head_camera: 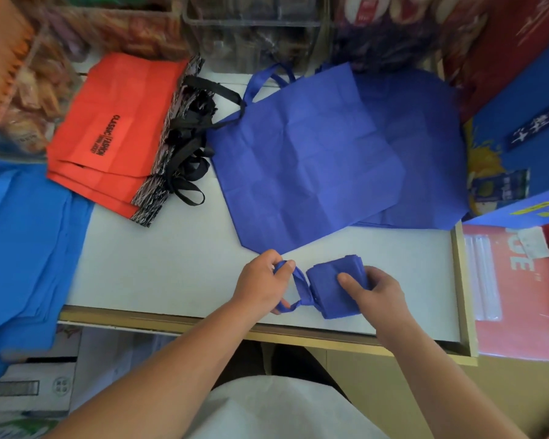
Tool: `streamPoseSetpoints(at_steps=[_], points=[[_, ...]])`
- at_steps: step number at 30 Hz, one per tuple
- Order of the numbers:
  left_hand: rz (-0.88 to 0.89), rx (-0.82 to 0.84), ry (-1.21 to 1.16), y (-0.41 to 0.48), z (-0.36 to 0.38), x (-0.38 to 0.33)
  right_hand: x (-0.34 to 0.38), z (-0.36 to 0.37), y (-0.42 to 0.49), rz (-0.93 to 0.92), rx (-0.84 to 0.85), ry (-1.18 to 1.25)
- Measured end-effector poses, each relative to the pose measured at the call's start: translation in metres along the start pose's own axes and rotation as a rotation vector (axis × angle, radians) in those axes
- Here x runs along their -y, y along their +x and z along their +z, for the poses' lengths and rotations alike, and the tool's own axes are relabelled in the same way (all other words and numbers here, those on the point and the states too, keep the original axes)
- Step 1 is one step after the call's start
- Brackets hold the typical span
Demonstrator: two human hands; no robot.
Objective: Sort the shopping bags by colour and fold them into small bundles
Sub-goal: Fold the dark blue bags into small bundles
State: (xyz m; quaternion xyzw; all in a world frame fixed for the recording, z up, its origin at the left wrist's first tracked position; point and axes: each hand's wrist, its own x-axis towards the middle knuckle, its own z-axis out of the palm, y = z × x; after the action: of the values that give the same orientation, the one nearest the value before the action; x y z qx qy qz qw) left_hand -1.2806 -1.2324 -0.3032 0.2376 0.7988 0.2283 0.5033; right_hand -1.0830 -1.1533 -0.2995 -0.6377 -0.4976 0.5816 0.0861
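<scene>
1. Two hands are at work on one dark blue bundle (333, 280), which is set down near the front edge of the white counter (171, 264), just in front of the flat dark blue bags (308, 160).
2. The bundle is gripped by the right hand (377, 293): the thumb is pressed on top and the fingers are curled round the far side.
3. The handle (300, 286), a loop sticking out of the bundle's left side, is pinched by the left hand (260, 280), with the fingers curled round the strap.
4. The folding step is judged to be in hand, and close to its end for this bag: the body is already folded down small, and only the handle is left loose.
5. Sorting looks largely done. The flat dark blue bags are spread behind the bundle, red bags (114, 122) with black straps (191, 137) are stacked to the left, and lighter blue bags (23, 242) are draped at the far left.
6. For the next move, the handle is probably to be wrapped round the bundle or tucked in; which of the two cannot be told.
7. The folds need to be kept pressed under the right thumb while the strap is drawn tight, or the bundle may well spring open.
8. After that, a spot beside its own colour is called for, where the finished bundle can be set down.
</scene>
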Motion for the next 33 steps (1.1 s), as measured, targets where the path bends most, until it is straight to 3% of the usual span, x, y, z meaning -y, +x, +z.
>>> streamPoseSetpoints(at_steps=[5, 10, 12, 15, 19, 24, 27, 31, 33], points=[[-0.056, 0.106, -0.101, -0.027, -0.028, -0.027, 0.035, -0.039, -0.055, -0.375, 0.211, 0.055], [0.085, 0.246, -0.075, -0.059, -0.042, -0.061, 0.064, -0.055, -0.09, -0.839, 0.267, -0.321], [0.187, 0.311, -0.045, -0.07, -0.047, -0.075, 0.069, -0.053, -0.091, -0.93, 0.239, -0.396], [0.298, 0.349, 0.058, -0.087, -0.054, -0.09, 0.069, -0.046, -0.087, -0.93, 0.071, -0.411], [0.321, 0.381, 0.018, -0.105, -0.063, -0.1, 0.076, -0.045, -0.086, -0.952, -0.076, -0.404], [0.302, 0.38, -0.016, -0.116, -0.064, -0.104, 0.084, -0.038, -0.092, -1.033, 0.003, -0.399], [0.318, 0.374, -0.086, -0.123, -0.059, -0.1, 0.083, -0.037, -0.09, -0.96, -0.001, -0.327], [0.353, 0.241, -0.159, -0.124, -0.045, -0.092, 0.09, -0.033, -0.093, -0.898, 0.048, -0.289], [0.356, 0.207, -0.24, -0.123, -0.043, -0.087, 0.094, -0.037, -0.098, -0.771, 0.059, -0.171]])
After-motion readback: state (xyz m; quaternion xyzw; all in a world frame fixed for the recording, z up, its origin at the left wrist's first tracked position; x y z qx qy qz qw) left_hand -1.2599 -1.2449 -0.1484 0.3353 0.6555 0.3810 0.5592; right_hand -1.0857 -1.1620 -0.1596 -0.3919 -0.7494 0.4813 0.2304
